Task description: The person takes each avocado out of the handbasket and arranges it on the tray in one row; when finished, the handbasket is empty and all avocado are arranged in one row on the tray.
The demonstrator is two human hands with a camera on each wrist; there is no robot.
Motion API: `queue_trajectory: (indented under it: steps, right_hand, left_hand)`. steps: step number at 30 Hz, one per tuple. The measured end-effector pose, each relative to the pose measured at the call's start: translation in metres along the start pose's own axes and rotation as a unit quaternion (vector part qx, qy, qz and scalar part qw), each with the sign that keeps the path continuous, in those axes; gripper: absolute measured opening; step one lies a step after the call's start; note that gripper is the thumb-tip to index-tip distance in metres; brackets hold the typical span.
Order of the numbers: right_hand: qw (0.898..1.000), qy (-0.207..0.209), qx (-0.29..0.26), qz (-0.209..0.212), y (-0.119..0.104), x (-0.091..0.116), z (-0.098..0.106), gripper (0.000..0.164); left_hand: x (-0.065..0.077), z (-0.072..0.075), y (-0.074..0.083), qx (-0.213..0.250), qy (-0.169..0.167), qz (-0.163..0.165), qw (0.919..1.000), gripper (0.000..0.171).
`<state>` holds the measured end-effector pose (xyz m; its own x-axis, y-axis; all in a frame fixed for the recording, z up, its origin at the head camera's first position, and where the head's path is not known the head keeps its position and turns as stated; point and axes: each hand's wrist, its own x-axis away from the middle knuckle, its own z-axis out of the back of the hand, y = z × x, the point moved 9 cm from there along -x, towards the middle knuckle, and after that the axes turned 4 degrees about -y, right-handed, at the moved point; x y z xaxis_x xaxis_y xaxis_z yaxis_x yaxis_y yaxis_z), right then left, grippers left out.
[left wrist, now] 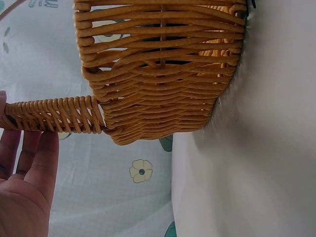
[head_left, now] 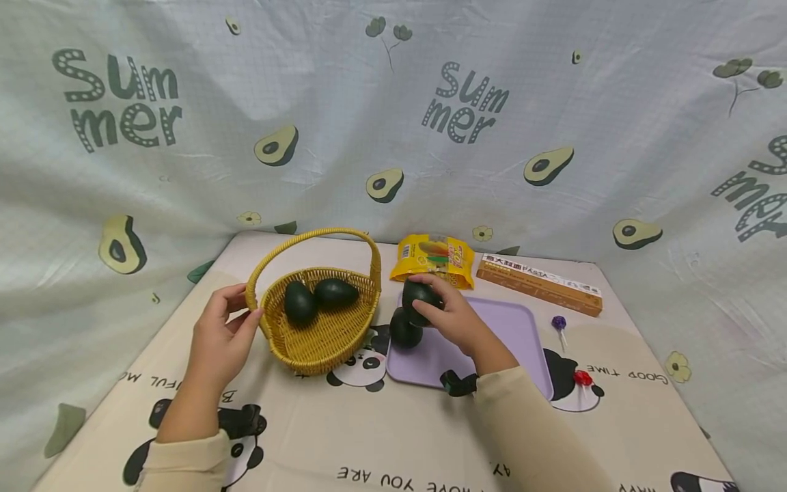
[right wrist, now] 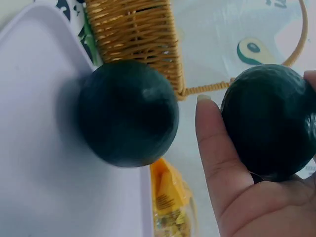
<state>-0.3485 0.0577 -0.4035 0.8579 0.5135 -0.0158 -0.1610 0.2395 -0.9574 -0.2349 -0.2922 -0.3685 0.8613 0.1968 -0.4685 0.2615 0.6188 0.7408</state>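
My left hand (head_left: 223, 338) pinches the side of the handle of a yellow-brown wicker basket (head_left: 320, 350). In the left wrist view, the fingers (left wrist: 43, 160) lie against the woven handle (left wrist: 59, 114). Two dark green avocados, one upright (head_left: 300, 304) and one on its side (head_left: 336, 294), lie inside the basket. My right hand (head_left: 458, 321) grips another dark avocado (head_left: 419, 299), thumb and fingers around it, above the lilac tray (head_left: 507, 331). Just below it, a further avocado (head_left: 406, 333) sits at the tray's left edge; the right wrist view shows this avocado (right wrist: 128, 113) apart from the held one (right wrist: 271, 121).
Behind the tray lies a yellow snack bag (head_left: 433, 256). A long pasta box (head_left: 540, 283) is at the back right. Right of the tray are a purple lollipop (head_left: 559, 324) and a red lollipop (head_left: 582, 378). A patterned cloth (head_left: 332, 102) hangs behind the table.
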Motion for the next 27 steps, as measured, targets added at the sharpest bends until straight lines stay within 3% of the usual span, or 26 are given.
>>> queue_trajectory:
  steps: [6,16,27]
  right_hand:
    - [0.998,0.03,0.056,-0.023,0.011,0.005,0.009,0.065]
    - [0.996,0.046,0.071,-0.018,0.02,0.011,0.016,0.054]
    - [0.991,0.069,0.1,-0.051,0.042,0.017,0.023,0.065]
  left_hand:
    - [0.0,0.0,-0.001,0.0,0.001,0.004,1.0,0.048]
    - [0.001,0.0,-0.001,0.002,0.0,-0.001,1.0,0.048]
    - [0.001,0.001,0.001,0.006,0.0,-0.006,1.0,0.049]
